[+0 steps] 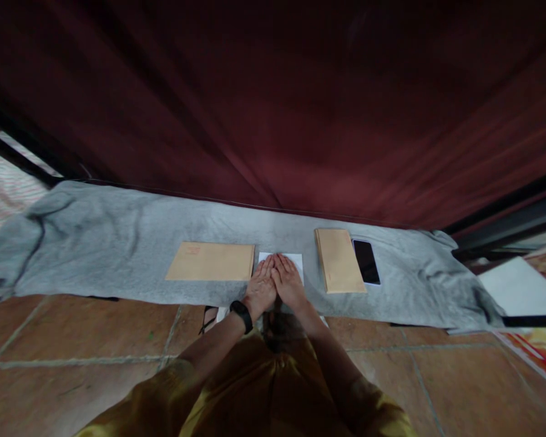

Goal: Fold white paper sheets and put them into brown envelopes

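Observation:
Both my hands lie flat, side by side, on a white sheet of paper point(295, 260) on a grey cloth point(118, 243). My left hand point(260, 286), with a black band at the wrist, has its fingers stretched out and pressed on the paper. My right hand point(289, 281) rests the same way, its fingers touching those of the left. A brown envelope point(212, 261) lies just left of the paper. A second brown envelope point(339, 260) lies to the right, with a black phone point(366, 261) beside it.
A dark red curtain point(273, 109) hangs behind the cloth. The floor is of brown tiles point(73, 346). A white sheet point(519, 288) lies at the far right over a red and yellow patterned surface. My yellow clothing fills the bottom edge.

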The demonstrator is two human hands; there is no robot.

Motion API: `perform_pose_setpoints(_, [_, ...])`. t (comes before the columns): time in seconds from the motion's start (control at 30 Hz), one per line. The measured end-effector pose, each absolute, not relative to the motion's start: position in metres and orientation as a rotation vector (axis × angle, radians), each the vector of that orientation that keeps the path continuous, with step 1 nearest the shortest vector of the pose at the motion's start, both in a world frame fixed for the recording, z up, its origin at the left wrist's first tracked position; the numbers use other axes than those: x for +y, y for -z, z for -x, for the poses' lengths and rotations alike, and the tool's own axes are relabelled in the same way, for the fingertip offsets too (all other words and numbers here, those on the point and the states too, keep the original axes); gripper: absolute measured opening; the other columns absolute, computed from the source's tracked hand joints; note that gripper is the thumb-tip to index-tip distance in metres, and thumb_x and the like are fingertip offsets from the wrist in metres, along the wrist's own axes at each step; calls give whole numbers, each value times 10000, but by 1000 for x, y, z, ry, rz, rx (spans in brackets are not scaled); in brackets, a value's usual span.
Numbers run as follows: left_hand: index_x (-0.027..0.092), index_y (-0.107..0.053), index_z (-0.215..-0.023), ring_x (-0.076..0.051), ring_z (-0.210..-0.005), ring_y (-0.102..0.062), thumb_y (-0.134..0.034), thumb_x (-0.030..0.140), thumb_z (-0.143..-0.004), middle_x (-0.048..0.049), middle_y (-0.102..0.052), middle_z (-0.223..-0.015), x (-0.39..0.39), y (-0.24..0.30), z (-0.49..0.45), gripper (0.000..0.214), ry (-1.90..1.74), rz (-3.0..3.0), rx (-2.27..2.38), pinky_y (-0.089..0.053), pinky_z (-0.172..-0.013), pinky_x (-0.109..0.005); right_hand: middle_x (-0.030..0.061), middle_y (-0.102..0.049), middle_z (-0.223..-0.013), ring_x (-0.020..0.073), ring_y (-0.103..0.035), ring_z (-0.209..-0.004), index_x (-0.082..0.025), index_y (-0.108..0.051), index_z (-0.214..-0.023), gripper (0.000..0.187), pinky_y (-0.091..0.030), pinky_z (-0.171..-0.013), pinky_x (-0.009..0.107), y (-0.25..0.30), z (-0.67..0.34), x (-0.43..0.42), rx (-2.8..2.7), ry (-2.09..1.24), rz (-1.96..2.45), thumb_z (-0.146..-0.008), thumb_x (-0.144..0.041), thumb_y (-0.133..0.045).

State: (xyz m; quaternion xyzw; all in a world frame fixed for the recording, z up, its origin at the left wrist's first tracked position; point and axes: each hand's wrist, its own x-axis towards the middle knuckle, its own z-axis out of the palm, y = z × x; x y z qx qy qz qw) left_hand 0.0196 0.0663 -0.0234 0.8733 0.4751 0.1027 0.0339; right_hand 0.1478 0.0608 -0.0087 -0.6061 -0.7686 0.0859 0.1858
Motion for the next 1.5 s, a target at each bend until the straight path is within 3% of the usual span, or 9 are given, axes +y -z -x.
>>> perform_pose_setpoints(0.17, [-24,-387,-1518,-276,-1542,-258,-332,93,-931,-239,-339,-1613,61,19,-21,600,-369,-2648,1496,-269,-1257,-474,78,-377,-1631,215,-328,-1515,-197,-364,-1578,513,-243,-1250,452,10,-155,55,-2183,-212,1802,-1087,-318,-279])
perform_pose_setpoints(0.4, [54,-361,-1546,-269,-1549,-238,-340,254,-1015,-181,-338,-1635,47,15,-18,568,-479,-2616,1544,-285,-1250,-477,124,-372,-1627,252,-338,-1511,-166,-418,-1549,504,-258,-1229,493,11,-168,52,-2178,-118,1865,-1064,-277,-345])
perform_pose_setpoints(0.57, [59,-335,-1554,-271,-1546,-253,-385,352,-1032,-191,-330,-1637,29,13,-5,601,-498,-2648,1500,-296,-1248,-465,143,-367,-1628,266,-339,-1508,-161,-420,-1547,508,-270,-1219,492,16,-169,51,-2161,-68,1863,-1059,-302,-400])
perform_pose_setpoints(0.97, [76,-247,-1592,-280,-1521,-316,-453,403,-1004,-197,-365,-1617,4,17,28,703,-388,-2799,1444,-340,-1230,-470,141,-420,-1599,278,-380,-1485,-163,-427,-1546,525,-285,-1208,472,25,-174,46,-2053,63,1850,-1057,-352,-426])
perform_pose_setpoints(1.3, [62,-456,-1485,-287,-1475,-407,-427,420,-1023,-206,-474,-1547,2,6,42,585,-333,-2794,1411,-399,-1198,-454,161,-403,-1605,294,-425,-1454,-146,-451,-1532,524,-299,-1202,460,21,-177,40,-2053,117,1892,-1054,-361,-448])
perform_pose_setpoints(1.5, [95,-528,-1432,-258,-1482,-401,-422,307,-1034,-161,-510,-1535,16,-9,53,463,-374,-2894,1289,-325,-1245,-445,155,-411,-1602,297,-424,-1454,-150,-449,-1534,521,-309,-1197,463,22,-177,40,-2044,127,1888,-1057,-359,-437])
